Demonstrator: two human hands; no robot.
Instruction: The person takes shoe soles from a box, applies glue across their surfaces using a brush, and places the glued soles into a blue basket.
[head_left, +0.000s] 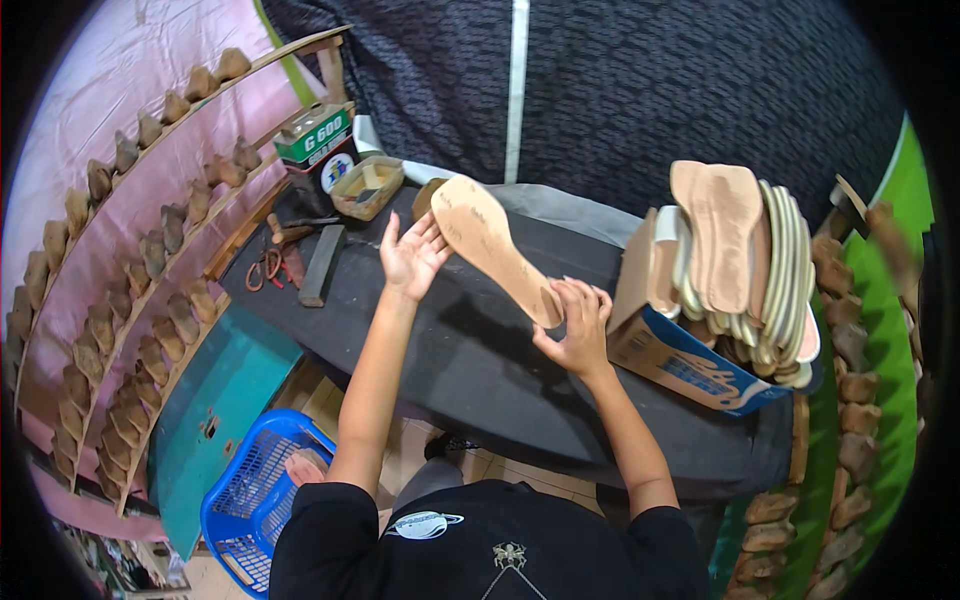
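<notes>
A tan shoe insole (pixel 490 240) is held up over the black worktable, tilted, its wide toe end up and to the left. My right hand (pixel 577 322) grips the narrow heel end between thumb and fingers. Dark marks show on the insole's upper face. My left hand (pixel 412 262) is open, palm up, with its fingertips at the edge of the toe end; whether they touch it I cannot tell. To the right, a blue and brown cardboard box (pixel 690 365) is packed with a stack of similar insoles (pixel 728 230).
On the table (pixel 440 345) at left lie a dark rectangular block (pixel 322 265), red-handled pliers (pixel 264 270) and a hammer (pixel 288 234). Behind them stand a plastic tub (pixel 368 188) and a green and black tin (pixel 318 150). Racks of shoe lasts (pixel 160 245) and a blue basket (pixel 255 480) are beside the table.
</notes>
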